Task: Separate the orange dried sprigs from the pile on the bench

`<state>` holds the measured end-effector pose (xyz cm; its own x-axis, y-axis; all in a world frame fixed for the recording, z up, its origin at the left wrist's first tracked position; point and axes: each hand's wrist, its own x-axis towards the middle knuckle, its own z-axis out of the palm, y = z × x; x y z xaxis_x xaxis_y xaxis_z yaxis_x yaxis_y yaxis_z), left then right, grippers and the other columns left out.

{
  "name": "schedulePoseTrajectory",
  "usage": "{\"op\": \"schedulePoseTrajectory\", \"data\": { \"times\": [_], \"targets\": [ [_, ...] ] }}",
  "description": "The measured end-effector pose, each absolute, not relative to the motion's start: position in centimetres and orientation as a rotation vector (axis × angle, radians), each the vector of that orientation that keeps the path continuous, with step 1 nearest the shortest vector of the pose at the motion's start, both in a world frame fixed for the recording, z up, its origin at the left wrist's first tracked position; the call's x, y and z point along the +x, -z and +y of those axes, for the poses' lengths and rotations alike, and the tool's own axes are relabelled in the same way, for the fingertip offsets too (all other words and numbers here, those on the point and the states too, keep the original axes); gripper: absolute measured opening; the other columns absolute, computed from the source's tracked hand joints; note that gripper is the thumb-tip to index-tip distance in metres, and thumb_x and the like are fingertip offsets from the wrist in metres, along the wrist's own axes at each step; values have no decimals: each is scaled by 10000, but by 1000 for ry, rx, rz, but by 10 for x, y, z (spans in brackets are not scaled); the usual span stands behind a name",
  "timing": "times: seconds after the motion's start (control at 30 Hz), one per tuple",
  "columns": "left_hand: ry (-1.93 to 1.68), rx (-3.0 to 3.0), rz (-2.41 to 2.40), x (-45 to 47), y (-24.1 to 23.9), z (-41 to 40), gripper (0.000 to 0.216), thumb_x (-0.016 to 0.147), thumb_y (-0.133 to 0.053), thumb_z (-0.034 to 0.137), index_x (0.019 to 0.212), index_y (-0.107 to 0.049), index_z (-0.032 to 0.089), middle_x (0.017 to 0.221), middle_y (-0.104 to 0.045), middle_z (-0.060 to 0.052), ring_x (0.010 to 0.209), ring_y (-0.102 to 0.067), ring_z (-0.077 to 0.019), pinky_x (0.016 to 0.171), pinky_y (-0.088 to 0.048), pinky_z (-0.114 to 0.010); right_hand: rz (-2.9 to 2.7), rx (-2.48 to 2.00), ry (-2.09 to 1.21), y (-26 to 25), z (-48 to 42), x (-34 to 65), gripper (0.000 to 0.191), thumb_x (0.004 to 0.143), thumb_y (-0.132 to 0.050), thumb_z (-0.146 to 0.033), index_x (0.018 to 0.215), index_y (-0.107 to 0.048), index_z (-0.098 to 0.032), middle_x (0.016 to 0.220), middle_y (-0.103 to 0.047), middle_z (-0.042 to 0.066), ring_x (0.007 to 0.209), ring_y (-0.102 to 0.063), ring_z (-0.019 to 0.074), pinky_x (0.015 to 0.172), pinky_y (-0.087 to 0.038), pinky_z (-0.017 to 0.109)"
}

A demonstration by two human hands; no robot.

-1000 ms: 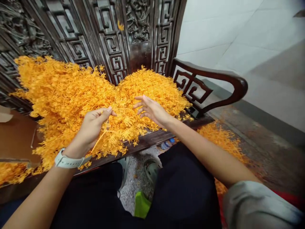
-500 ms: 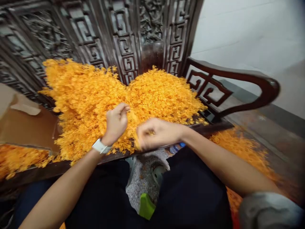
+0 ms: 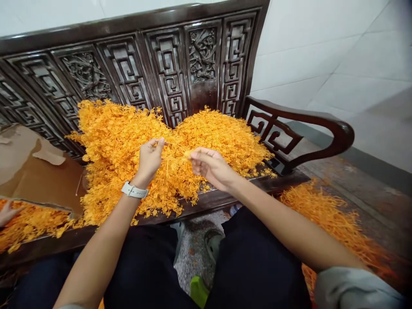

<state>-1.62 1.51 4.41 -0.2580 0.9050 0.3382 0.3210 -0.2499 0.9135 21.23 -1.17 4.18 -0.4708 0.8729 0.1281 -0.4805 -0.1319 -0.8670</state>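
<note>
Two bare hands work above a bench (image 3: 222, 197) of dark, glossy wood heaped with frilly orange sprigs. The left hand (image 3: 150, 159), a pale watch (image 3: 134, 191) strapped at its wrist, is nearly closed, thumb and forefinger pinched on a thin orange strand (image 3: 174, 146) that slants toward the right. The right hand (image 3: 214, 168), just beside it, is partly curled, its thumb and fingertips pressed on a small orange tuft (image 3: 187, 153); whether strand and tuft are one piece cannot be told against the same-coloured heap.

The sprigs rise in two mounds, a left mound (image 3: 119, 137) and a lower, rounder right mound (image 3: 222, 133), both spindly-stemmed with curled, lacy tips. At left, a torn brown cardboard box (image 3: 45, 178) stands on the seat, its ragged panel blocking part of the view; at its near edge another person's hand (image 3: 9, 213) touches more orange sprigs. On the far side, the backrest (image 3: 206, 92) is carved with square scrolls and leafy openwork panels, and a curved armrest (image 3: 309, 120) closes off the right end before a smooth, pale tiled wall (image 3: 322, 43). Loose orange strands (image 3: 325, 214) litter the floor at right. Near the viewer, between dark trousers (image 3: 257, 262), lie a grey-green shoe (image 3: 213, 242), speckled flooring (image 3: 189, 257) and a bright green object (image 3: 198, 292), partly hidden.
</note>
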Motion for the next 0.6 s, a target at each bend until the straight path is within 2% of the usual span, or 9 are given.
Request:
{"op": "schedulePoseTrajectory", "data": {
  "times": [0.1,0.17,0.23,0.3,0.37,0.47,0.53,0.6],
  "targets": [
    [-1535,1521,1492,-11,-47,15,396,947,-701,574,851,-752,193,560,-378,53,478,-278,-100,468,-321,-235,-1773,-232,-1873,-44,-27,223,171,875,-868,-319,868,-783,-171,866,-758,41,747,-656,115,711,-537,258],
    [-1517,1531,1476,-9,-47,14,409,938,-709,585,837,-749,191,540,-349,63,467,-246,-94,452,-293,-232,-2141,25,-1933,-43,-31,234,164,852,-886,-281,894,-805,-145,922,-802,92,816,-719,154,786,-572,294],
    [-1486,1552,1457,-5,-46,13,421,922,-724,593,807,-739,188,526,-318,70,459,-212,-89,437,-257,-230,-2229,287,-2010,-40,-27,243,194,795,-924,-245,912,-818,-133,924,-817,118,805,-755,182,756,-591,294],
    [-1473,1585,1438,0,-48,12,431,907,-739,596,781,-724,185,520,-318,69,455,-211,-87,428,-218,-228,-1904,431,-2053,-39,-16,249,240,779,-928,-262,964,-817,-156,917,-820,90,740,-752,161,674,-586,250],
    [-1482,1601,1431,4,-50,11,431,897,-748,596,779,-718,182,522,-340,62,456,-239,-90,422,-221,-224,-1308,284,-1985,-42,-1,253,268,843,-865,-323,1059,-795,-181,970,-817,50,727,-723,107,662,-574,198],
    [-1489,1593,1437,10,-56,13,439,898,-739,602,789,-716,178,543,-386,50,470,-304,-100,430,-311,-221,-662,-232,-1816,-48,13,253,313,875,-791,-343,1119,-738,-154,958,-774,34,725,-653,72,677,-551,176],
    [-1494,1608,1434,14,-59,14,439,908,-725,598,786,-711,177,552,-397,47,471,-310,-100,433,-323,-222,-645,-500,-1787,-47,15,251,354,838,-808,-332,1122,-704,-147,855,-714,18,659,-583,81,611,-506,210],
    [-1489,1657,1419,20,-62,12,426,922,-713,582,786,-706,178,537,-362,58,460,-270,-96,422,-274,-224,-879,-646,-1677,-43,13,249,400,843,-827,-378,1153,-671,-180,790,-658,-8,609,-516,94,561,-437,244]
  ]
}}
